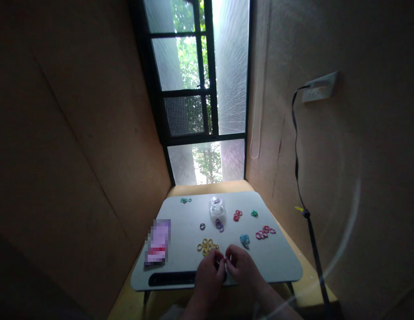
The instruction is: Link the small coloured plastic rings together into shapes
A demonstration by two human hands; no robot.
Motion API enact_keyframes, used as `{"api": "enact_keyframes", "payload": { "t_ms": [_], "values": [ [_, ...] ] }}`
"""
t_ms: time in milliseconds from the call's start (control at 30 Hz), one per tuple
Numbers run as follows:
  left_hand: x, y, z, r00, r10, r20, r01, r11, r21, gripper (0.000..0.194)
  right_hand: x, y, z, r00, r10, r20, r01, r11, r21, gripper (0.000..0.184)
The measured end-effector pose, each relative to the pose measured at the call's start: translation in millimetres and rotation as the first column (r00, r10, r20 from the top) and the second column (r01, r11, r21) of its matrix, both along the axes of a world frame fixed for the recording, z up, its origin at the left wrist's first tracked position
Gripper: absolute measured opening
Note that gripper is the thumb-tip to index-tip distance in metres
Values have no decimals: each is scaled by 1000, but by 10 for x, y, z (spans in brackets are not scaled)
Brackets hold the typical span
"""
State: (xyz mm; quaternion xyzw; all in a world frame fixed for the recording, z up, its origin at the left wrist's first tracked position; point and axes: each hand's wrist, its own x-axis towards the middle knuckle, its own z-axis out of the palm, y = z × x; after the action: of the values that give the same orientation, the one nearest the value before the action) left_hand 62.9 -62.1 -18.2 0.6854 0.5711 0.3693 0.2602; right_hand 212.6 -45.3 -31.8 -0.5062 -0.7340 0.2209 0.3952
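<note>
My left hand (209,270) and my right hand (240,261) meet above the near edge of the white table, both with fingers closed in a pinch. Whatever lies between the fingertips is too small and too hidden to make out. Just beyond my left hand is a cluster of small yellow rings (207,245), like hair ties. Blue rings (244,240) lie beyond my right hand, with pink rings (265,232) to their right. Farther back are red rings (238,215), purple rings (219,225) and a dark single ring (202,226).
A clear plastic container (216,209) stands at the back middle of the white folding table (180,249). Green rings (183,200) and a green bundle (254,213) lie farther off. A pixelated pinkish item (159,242) is at the left. A cable (296,155) hangs from the wall outlet (320,88).
</note>
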Motion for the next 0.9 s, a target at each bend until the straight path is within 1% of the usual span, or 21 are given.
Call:
{"api": "enact_keyframes", "payload": {
  "t_ms": [200,367,533,667,800,900],
  "values": [
    [2,-27,80,999,-46,26,45,999,24,21,23,18,-3,1000,13,9,-13,1000,14,5],
    [-2,-21,87,997,-64,47,63,998,28,24,23,21,16,999,0,34,-1,1000,24,11],
    [-11,-13,34,999,-29,28,28,999,30,19,16,9,25,999,-11,44,9,999,34,15],
    [-8,-4,2,1000,3,10,-3,999,40,17,24,-4,34,1000,9,28,-10,999,33,15],
    [3,-3,10,1000,11,13,-12,999,48,17,45,-11,50,999,39,0,-39,999,5,11],
    [6,-9,26,1000,10,20,-11,998,64,15,61,-6,54,999,39,11,-39,999,13,9]
  ]
}}
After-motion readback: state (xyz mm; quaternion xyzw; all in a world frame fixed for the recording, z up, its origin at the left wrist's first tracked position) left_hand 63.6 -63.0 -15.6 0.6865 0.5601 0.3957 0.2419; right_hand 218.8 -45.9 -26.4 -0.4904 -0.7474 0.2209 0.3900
